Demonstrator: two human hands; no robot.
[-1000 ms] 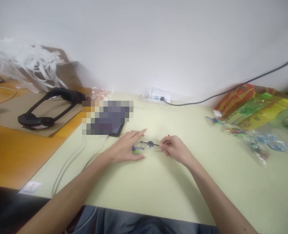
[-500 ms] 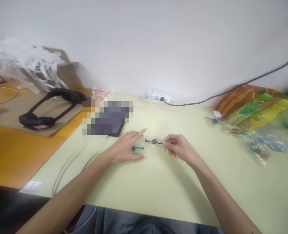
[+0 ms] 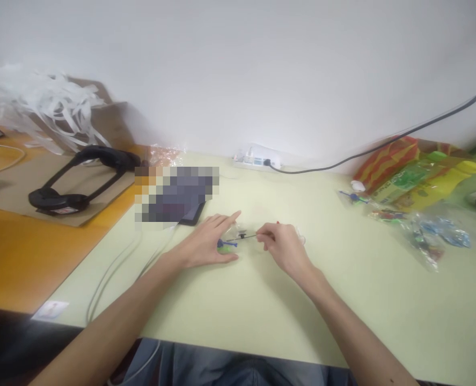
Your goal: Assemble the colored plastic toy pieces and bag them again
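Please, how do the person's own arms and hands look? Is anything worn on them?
Both arms are bare: no sleeve shows on the left forearm or the right forearm. The left hand and the right hand have no gloves. No watch, bracelet or ring is visible, though small items could be missed.

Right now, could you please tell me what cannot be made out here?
Head view only.
Thin black rod pinched by the right hand: too small to identify; fingers hide its end.
Small blue pin by the left hand: blurred.
Dark flat tablet: screen pixelated.
Colourful packets: blurred print.
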